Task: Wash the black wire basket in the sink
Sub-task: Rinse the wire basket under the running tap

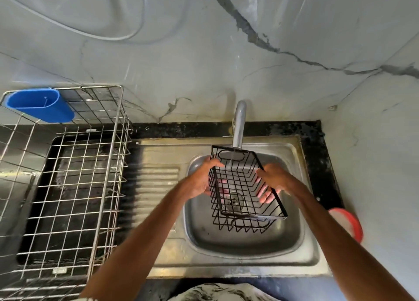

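- Black wire basket (242, 185) is held up over the sink (249, 262) bowl, toward the bowl's 12 o'clock side. The drain (233, 202) shows through the mesh; the basket looks clear of the bottom.
- Left hand (204, 180) is at the basket's 9 o'clock, wrapped round the left long wall. Fingertips show through the wires.
- Right hand (275, 179) is at 3 o'clock, clamped on the right long rim. Its fingers (265, 196) lie fairly straight along the wall, seen through the mesh; the thumb isn't clearly visible.
- Both hands sit near mid-length on opposite long sides, so neither is nearer. It's a symmetric two-hand hold.
- Long axis runs roughly 11 to 5. The far short end, with the solid handle plate (231, 155), sits directly under the tap (239, 123). The near short end, with a handle slot, points back toward the person.
- The mouth faces up toward the camera, apparently slightly tipped.
- A thin water stream (229, 162) lands just inside the 11 o'clock end; it's faint.
- Judgement: only the far end is getting wet. The next move likely needs a shift along the long axis toward 12, or a turn in the hands, so the 5 o'clock end passes under the spout.
- Dish rack (68, 176) is at 9 o'clock of the sink, with a blue holder (38, 105) on its far corner. A red-rimmed item (349, 223) is at about 4 o'clock.
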